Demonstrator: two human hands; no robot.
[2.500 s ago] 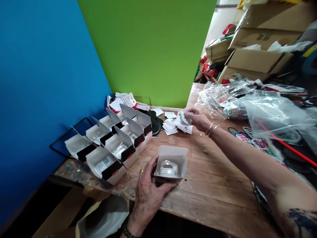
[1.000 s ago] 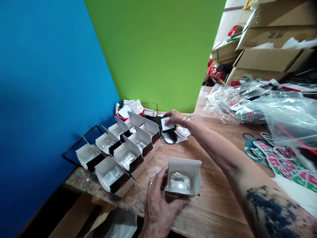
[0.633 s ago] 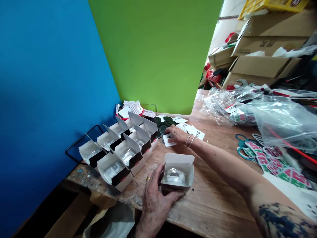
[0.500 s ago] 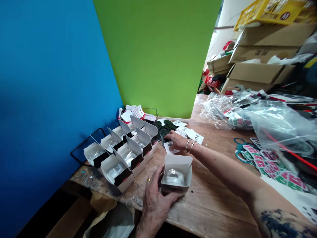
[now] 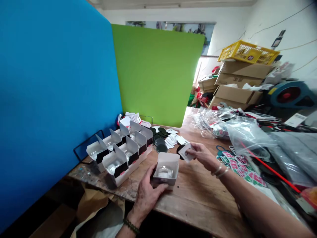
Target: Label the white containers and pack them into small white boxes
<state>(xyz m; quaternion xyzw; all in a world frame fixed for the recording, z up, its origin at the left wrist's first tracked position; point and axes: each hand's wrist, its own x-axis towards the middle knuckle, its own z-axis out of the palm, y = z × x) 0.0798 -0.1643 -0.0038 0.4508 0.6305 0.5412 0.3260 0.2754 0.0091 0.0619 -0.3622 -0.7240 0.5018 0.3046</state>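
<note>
My left hand [image 5: 148, 190] grips a small white box [image 5: 173, 175] by its near side at the front of the table. The box's lid flap stands up, and a clear plastic container [image 5: 164, 172] sits inside. Up and to the right of the box, my right hand [image 5: 201, 154] pinches a white printed card [image 5: 186, 152] together with a black disc [image 5: 180, 151] that shows behind it. Left of my hands, several open boxes [image 5: 133, 170] stand in two rows with clear plastic pieces in them. Loose black discs [image 5: 161, 148] and white cards [image 5: 183, 140] lie behind the held box.
Blue [image 5: 61, 82] and green [image 5: 156, 76] panels close off the left and back. Stickers [image 5: 241, 165], clear plastic bags [image 5: 250, 132] and a red stick [image 5: 274, 170] cover the right side. Cardboard boxes [image 5: 235, 94] and a yellow crate [image 5: 247, 53] are stacked behind.
My right hand has come back from the pile to the right, bringing a card and a black disc. My left hand still holds the box. The view has tilted up and shifted right.
</note>
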